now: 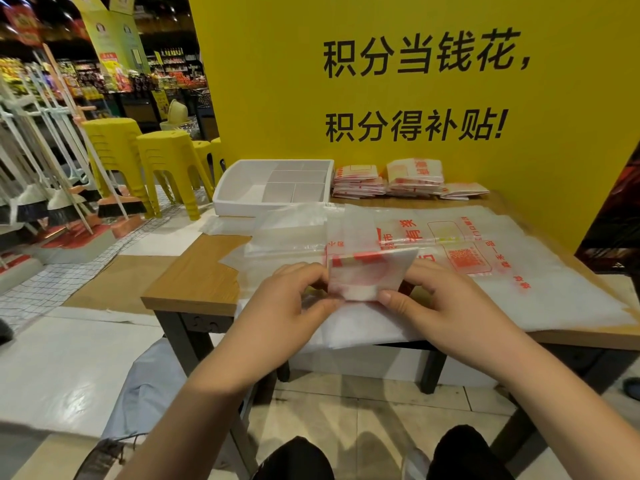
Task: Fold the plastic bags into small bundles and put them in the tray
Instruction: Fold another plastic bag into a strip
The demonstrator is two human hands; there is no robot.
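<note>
Left hand (294, 292) and right hand (436, 296) pinch the folded bundle (367, 275); the tray (239, 202) lies upper left, nearer the left hand.

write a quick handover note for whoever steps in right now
Left grip and right grip both pinch a half-folded bag above the flat bags spread on the table.
Done: folded bundles stacked at the back, right of the white tray, none visibly in it.
Left: finish this fold, fold the flat bags, move all bundles into the tray.
</note>
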